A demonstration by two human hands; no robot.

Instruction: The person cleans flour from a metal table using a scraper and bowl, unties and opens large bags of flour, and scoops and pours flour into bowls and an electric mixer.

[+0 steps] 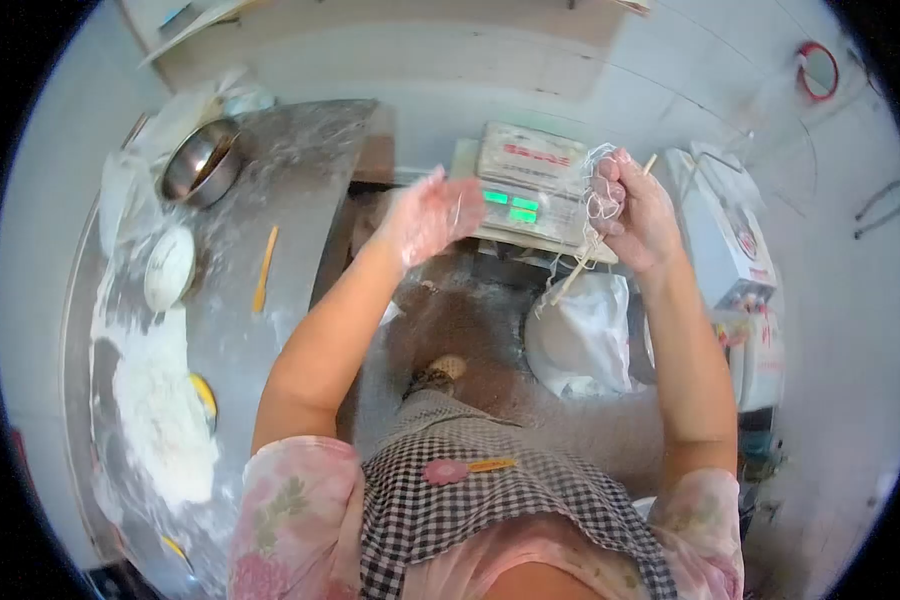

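Observation:
My right hand [642, 215], dusted with flour, is closed around a thin wooden stick [576, 278] and a tangle of white string [600, 205] that dangles from the fingers. My left hand [428, 218] is raised to the left of the scale, slightly blurred, fingers apart and holding nothing. Between and behind the hands stands a digital scale [535, 160] with green lit displays [510, 205]. Below the right hand is a white sack [585, 335], its top slack.
On the left, a metal table [300, 150] bears a steel bowl [202, 165], a white bowl [170, 268], a wooden stick-like tool [266, 270], spread flour [165, 420] and a yellow-edged object [204, 396]. A white machine [720, 230] stands right, against the wall.

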